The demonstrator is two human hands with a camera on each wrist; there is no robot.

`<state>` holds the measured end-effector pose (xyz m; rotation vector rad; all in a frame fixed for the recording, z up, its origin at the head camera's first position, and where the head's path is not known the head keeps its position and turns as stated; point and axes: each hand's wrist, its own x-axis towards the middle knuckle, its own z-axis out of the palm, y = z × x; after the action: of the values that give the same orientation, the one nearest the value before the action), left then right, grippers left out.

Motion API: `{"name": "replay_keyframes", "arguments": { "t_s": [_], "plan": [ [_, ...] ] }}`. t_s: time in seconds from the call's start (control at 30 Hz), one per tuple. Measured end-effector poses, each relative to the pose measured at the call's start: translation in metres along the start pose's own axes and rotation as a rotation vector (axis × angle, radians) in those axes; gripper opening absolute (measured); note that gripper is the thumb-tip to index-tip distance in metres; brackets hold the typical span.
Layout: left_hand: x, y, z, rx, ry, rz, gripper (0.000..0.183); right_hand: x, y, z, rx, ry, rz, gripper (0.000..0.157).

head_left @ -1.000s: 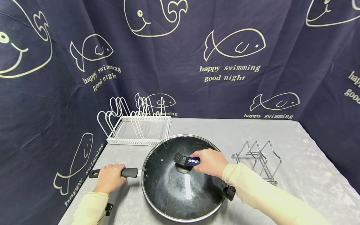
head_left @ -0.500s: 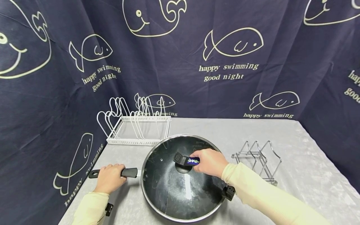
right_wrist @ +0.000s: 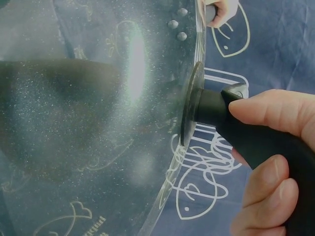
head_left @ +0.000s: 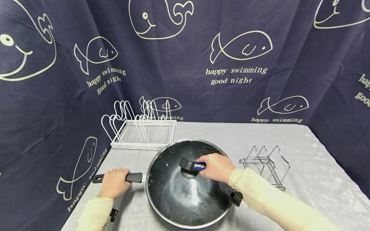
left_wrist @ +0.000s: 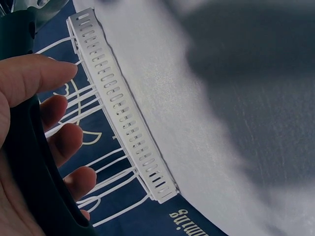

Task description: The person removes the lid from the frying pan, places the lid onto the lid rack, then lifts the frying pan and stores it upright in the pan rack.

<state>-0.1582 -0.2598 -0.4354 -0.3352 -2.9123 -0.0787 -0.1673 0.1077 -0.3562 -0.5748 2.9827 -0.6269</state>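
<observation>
A large dark wok [head_left: 236, 198] sits on the table with a glass lid [head_left: 173, 199] over it. The lid has a metal rim and a black knob handle [head_left: 186, 164] with a blue label. My left hand [head_left: 115, 183] grips the wok's long black handle [head_left: 134, 177] at the left; in the left wrist view the fingers [left_wrist: 64, 142] curl round this handle. My right hand [head_left: 217, 167] holds the lid's handle from the right, and in the right wrist view the thumb [right_wrist: 270, 110] and curled fingers wrap it. The lid hides most of the wok's inside.
A white wire dish rack [head_left: 144, 146] stands behind the wok at the back left. To the right is a small chrome wire rack [head_left: 271, 166], partly behind the right sleeve. A dark blue curtain [head_left: 185, 64] with fish drawings hangs round the grey table [head_left: 289, 134].
Both hands keep their holds, and the wok and lid stay put. Only the head view shifts very slightly.
</observation>
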Motion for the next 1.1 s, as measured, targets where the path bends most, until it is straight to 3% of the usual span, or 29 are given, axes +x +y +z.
{"name": "replay_keyframes", "arguments": {
  "t_s": [0.43,0.87,1.1],
  "plan": [
    [-0.0009,-0.0001,0.0002,0.005,0.016,-0.012,0.019,0.002,0.0005,-0.0043,-0.056,0.01,-0.053,0.039],
    [-0.0006,-0.0006,0.0022,0.007,0.0,-0.018,0.021,0.0043,0.0017,-0.0059,0.006,-0.024,-0.019,0.037],
    [-0.0002,0.0007,0.0043,0.004,0.025,-0.022,0.022,0.0031,0.0046,-0.0071,0.025,-0.03,-0.011,0.039]
  ]
}}
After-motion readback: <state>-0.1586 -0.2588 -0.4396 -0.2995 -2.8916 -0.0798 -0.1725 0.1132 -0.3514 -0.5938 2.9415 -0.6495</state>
